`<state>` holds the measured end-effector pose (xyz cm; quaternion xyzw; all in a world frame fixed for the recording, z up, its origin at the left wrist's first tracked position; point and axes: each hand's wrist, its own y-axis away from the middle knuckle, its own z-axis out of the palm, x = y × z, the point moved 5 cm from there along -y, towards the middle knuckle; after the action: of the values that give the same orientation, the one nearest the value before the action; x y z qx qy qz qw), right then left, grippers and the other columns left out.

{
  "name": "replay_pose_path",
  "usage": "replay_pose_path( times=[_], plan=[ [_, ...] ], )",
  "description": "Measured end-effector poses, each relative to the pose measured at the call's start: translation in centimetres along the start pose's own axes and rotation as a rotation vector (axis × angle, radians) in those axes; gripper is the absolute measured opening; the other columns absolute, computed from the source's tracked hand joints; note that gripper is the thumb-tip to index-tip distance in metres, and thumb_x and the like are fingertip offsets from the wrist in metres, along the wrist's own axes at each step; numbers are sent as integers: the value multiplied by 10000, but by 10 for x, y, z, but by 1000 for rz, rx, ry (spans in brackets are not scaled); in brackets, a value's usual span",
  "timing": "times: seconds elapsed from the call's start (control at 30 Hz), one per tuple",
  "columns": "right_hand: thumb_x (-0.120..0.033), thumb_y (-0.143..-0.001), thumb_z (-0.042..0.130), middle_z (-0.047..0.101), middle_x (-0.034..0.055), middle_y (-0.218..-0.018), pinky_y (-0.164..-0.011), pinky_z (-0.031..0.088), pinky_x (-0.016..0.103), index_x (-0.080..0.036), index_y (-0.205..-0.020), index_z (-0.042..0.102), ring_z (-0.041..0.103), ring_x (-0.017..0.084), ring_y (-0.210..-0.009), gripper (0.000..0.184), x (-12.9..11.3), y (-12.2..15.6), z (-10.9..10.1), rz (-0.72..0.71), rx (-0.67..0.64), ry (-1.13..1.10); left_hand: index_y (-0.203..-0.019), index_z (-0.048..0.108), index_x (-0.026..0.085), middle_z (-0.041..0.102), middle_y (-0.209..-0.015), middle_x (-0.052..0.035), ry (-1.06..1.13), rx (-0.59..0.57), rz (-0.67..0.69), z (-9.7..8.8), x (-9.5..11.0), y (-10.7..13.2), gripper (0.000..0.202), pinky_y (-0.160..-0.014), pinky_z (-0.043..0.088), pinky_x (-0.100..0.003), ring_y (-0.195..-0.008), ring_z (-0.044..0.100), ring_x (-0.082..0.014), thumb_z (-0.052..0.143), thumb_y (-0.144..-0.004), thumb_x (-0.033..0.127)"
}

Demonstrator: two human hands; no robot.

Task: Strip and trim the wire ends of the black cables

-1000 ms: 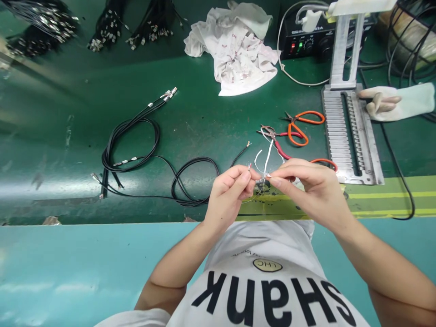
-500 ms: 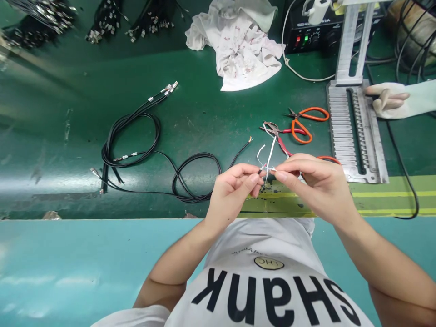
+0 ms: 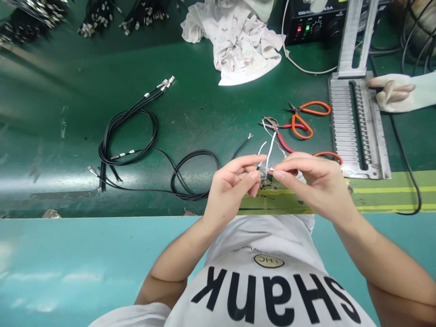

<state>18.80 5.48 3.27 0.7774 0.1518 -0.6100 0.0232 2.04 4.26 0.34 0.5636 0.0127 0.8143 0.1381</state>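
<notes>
My left hand (image 3: 231, 181) is closed, pinching a dark cable end (image 3: 259, 167) between thumb and fingertips. Thin wires and a white strip (image 3: 271, 147) stand up beside those fingertips. Opposite it, my right hand (image 3: 315, 184) pinches a small whitish piece (image 3: 271, 170) that is too small to make out. The fingertips of both hands almost meet just above the table edge. A coiled black cable (image 3: 190, 196) lies left of my left hand. Beyond my hands lie red-handled cutting pliers (image 3: 285, 143) and orange-handled scissors (image 3: 303, 131).
More coiled black cables (image 3: 102, 150) with metal connectors lie at left. A metal slotted fixture (image 3: 340, 122), a white glove (image 3: 398, 93) and a black control box (image 3: 316, 27) are at right. A crumpled white cloth (image 3: 241, 50) and cable bundles (image 3: 145, 16) lie at the back.
The view has shifted slightly. My left fingertips have moved a little around the cable end, while my right hand keeps its pinch in nearly the same place.
</notes>
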Motion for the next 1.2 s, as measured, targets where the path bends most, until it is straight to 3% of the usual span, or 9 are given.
replay_pose_path(
  times=[0.07,0.2,0.37,0.5,0.63,0.83,1.2],
  plan=[
    [-236,-900,713,734,22,-852,-683,492,344,-278,-895,780,633,179,-775,79,-1,1,-1,8,4,-4,-1164,724,197,524,-710,10,24,-3,-17,1,1,-1,254,-549,356,-227,-584,477,-73,636,-941,280],
    [-248,-897,715,728,21,-842,-665,493,342,-275,-891,779,629,178,-757,70,-1,2,-2,20,18,-15,-994,749,176,445,-661,24,40,29,-44,-1,1,-3,207,-507,269,-224,-544,362,-61,642,-939,344],
    [-222,-898,709,727,20,-839,-664,473,335,-268,-873,773,630,176,-770,83,-3,-1,2,7,-7,-24,-892,726,150,467,-683,15,54,51,-91,-2,-2,-3,207,-519,268,-226,-554,351,-60,691,-896,354],
    [-206,-904,696,728,16,-832,-644,459,328,-257,-855,764,617,166,-749,98,-5,-6,6,-15,-35,-23,-973,730,138,527,-738,-12,79,22,-91,-1,-2,0,197,-536,303,-230,-586,398,-71,673,-904,314],
    [-167,-900,680,731,12,-828,-643,462,322,-245,-838,758,614,159,-740,127,-6,-12,11,-12,-56,5,-1135,684,178,595,-778,-17,113,12,-7,0,0,1,255,-541,357,-229,-586,472,-81,688,-893,261],
    [-199,-905,671,725,18,-803,-632,475,323,-235,-804,751,615,162,-717,133,-7,-16,13,-27,-36,37,-1086,702,170,642,-786,-29,48,60,81,0,0,2,238,-526,423,-229,-569,532,-86,726,-873,273],
    [-153,-886,673,700,17,-764,-626,452,315,-219,-791,738,584,153,-705,133,-5,-15,16,-28,15,-42,-1123,724,191,646,-797,-29,29,30,165,0,-2,2,220,-540,450,-220,-591,555,-83,684,-910,230]
  ],
)
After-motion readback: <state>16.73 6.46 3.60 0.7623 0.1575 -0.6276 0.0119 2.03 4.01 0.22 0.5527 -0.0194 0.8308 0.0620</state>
